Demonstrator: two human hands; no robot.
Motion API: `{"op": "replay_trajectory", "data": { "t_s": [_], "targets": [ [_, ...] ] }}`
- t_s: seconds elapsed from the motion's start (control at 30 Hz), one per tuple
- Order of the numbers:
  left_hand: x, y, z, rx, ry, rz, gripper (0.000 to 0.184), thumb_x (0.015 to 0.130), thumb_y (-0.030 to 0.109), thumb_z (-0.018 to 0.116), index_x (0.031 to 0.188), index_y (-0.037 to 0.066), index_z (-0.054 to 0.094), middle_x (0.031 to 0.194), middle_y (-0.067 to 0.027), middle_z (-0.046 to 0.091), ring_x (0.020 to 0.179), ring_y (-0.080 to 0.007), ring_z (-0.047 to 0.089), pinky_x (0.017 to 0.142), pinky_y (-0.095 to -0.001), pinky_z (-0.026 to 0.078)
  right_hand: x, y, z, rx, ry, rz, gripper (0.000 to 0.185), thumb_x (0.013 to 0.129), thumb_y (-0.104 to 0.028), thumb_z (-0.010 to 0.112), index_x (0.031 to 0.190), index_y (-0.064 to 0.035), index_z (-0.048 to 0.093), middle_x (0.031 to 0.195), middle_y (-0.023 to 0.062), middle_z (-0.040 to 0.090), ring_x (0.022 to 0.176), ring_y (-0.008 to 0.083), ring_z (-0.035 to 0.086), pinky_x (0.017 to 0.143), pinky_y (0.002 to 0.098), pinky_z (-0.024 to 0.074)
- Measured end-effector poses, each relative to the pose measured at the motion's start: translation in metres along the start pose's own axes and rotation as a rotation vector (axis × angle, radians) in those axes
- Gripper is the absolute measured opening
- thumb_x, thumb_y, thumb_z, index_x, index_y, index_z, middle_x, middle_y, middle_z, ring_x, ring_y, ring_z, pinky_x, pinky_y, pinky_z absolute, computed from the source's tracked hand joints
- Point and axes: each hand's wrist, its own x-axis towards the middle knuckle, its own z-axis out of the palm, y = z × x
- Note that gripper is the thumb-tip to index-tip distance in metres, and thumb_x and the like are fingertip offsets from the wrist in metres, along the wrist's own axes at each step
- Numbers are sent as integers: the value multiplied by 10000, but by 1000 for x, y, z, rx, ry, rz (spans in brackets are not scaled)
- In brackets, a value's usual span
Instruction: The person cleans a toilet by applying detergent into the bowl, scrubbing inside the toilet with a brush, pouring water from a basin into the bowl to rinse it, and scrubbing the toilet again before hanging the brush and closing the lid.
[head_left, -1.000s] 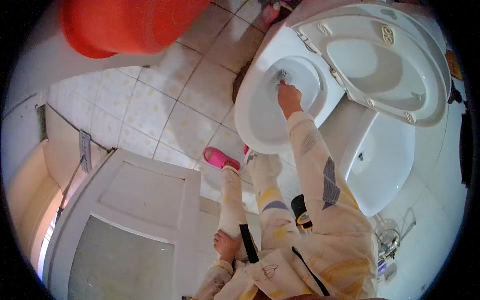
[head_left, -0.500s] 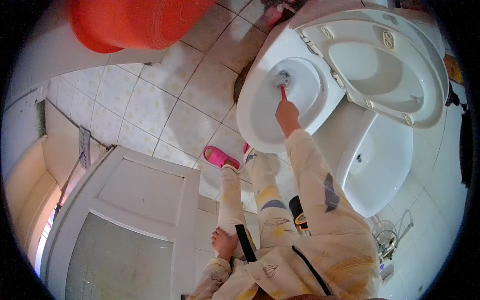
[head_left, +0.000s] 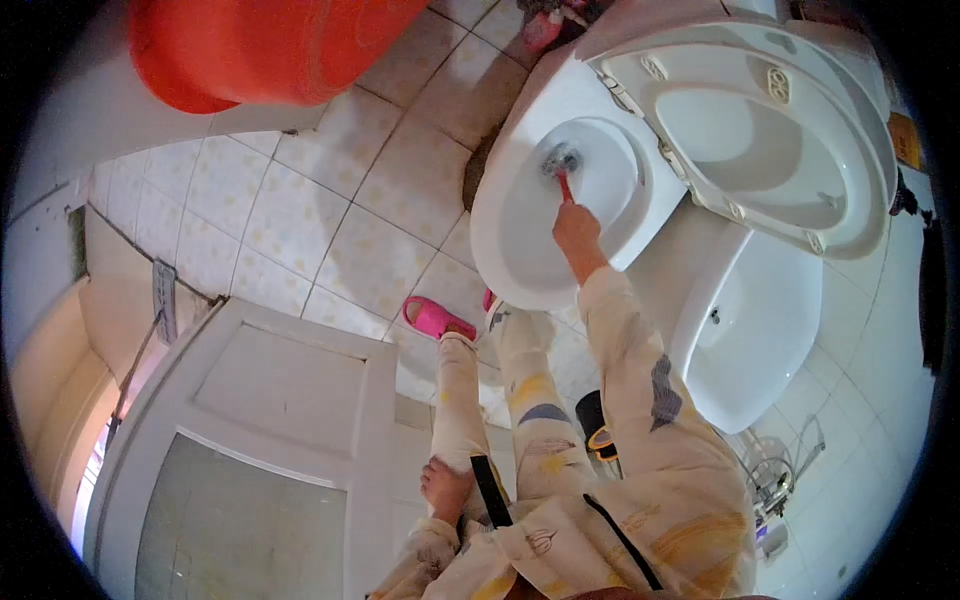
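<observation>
My right hand is wrapped round the red handle of a brush over the toilet bowl. The brush's head is down at the drain hole, where the water looks foamy; its bristles are hard to make out. Behind the bowl, the white seat and lid are raised. My left hand rests on my leg near the knee, its fingers spread over the light patterned trousers, with nothing visible in it.
A white sink is right of the toilet, with a metal tap below it. A red tub stands at the upper left. A white door is at lower left. Pink slippers are on my feet on the tiled floor.
My right hand has drawn back slightly from the drain hole, so more of the red handle shows than a second ago. The left hand has stayed on the leg.
</observation>
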Motion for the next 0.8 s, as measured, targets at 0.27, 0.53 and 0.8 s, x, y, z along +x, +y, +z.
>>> {"op": "replay_trajectory", "data": {
  "t_s": [0.27,0.53,0.8],
  "targets": [
    [-2,1,-6,-1,11,1,877,603,594,635,1160,-29,368,1111,-194,451,1023,-366,452,866,-467,351,-13,-5,-4,82,10,5,215,808,-149,462,943,-29,578,842,180,619,813,308,616,681,393,502],
    [-3,2,-11,-5,33,49,851,595,566,650,1138,-27,370,1069,-186,460,994,-354,466,833,-469,386,11,7,11,28,-50,5,224,832,-161,433,944,-39,584,879,169,620,847,313,609,696,404,497],
    [2,-15,-7,0,-17,23,830,617,567,631,1147,-13,367,1108,-196,445,1022,-370,456,848,-469,382,-22,47,-68,-562,-117,-479,157,756,-104,545,839,-56,669,779,80,649,771,211,629,615,348,505]
  ]
}}
